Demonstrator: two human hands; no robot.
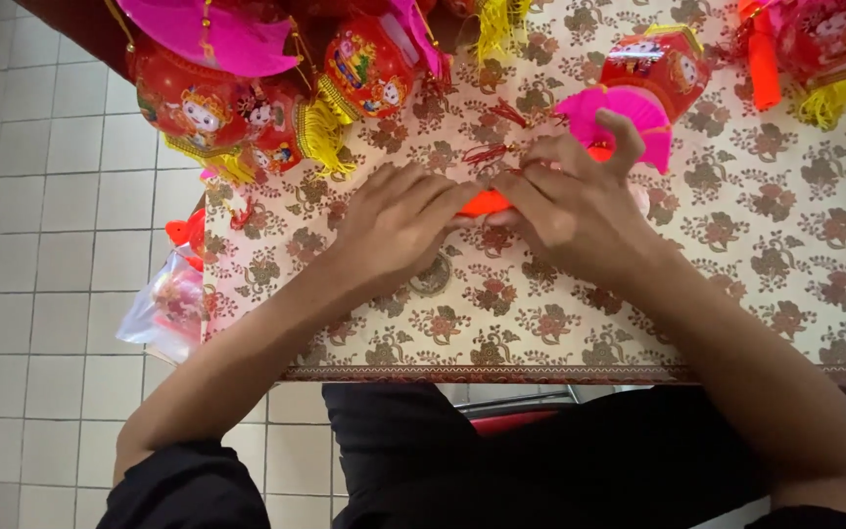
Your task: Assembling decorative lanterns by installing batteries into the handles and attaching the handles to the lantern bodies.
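Both forearms enter from the 6 o'clock edge and converge toward the centre of the table (756, 294), which is covered by a cream cloth with a brown floral print. The left hand (399, 220) lies palm down, fingers extended toward 2 o'clock and held close together, with the fingertips resting on an orange piece (487, 203) that sits on the cloth between the two hands. The right hand (570, 201) lies palm down opposite, fingers curled toward 9 o'clock and closed over the same orange piece, while the index finger lifts toward 12 o'clock. Whether either hand pinches the piece or only presses it cannot be told, since the fingers cover most of it. A red tassel cord (490, 154) lies on the cloth just beyond the fingertips at 12 o'clock. A pink fan-shaped paper part (617, 108) sits directly behind the right hand at 1 o'clock, touching a red lantern (660, 59) with cartoon figures. A cluster of red and pink lanterns (247, 98) with yellow fringes occupies the 10 to 11 o'clock area. A clear plastic bag (164, 309) hangs off the table edge at 9 o'clock above the white tiled floor (31, 196).
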